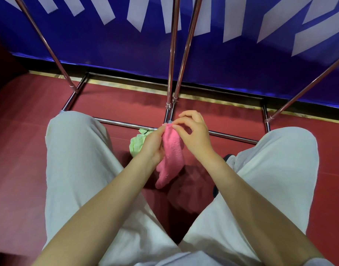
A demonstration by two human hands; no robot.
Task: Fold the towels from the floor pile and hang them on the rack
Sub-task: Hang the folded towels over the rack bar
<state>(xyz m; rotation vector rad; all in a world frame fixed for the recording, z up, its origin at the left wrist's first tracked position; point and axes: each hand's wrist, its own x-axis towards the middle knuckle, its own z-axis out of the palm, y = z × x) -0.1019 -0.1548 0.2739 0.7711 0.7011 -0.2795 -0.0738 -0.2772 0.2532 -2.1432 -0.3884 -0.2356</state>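
A pink towel [172, 156] hangs bunched between my knees, above the red floor. My left hand [152, 144] grips its upper left edge. My right hand [193, 134] pinches the towel's top corner with thumb and forefinger, the other fingers curled above. A light green towel [137, 144] lies crumpled on the floor just behind my left hand, partly hidden by it. The chrome rack [172, 60] stands right in front of me, with slanted poles rising from a base frame on the floor.
My legs in white trousers [74, 160] spread to both sides of the towels. The rack's low base bar [118, 122] crosses the floor just beyond my hands. A blue banner with white lettering [232, 60] covers the wall behind the rack.
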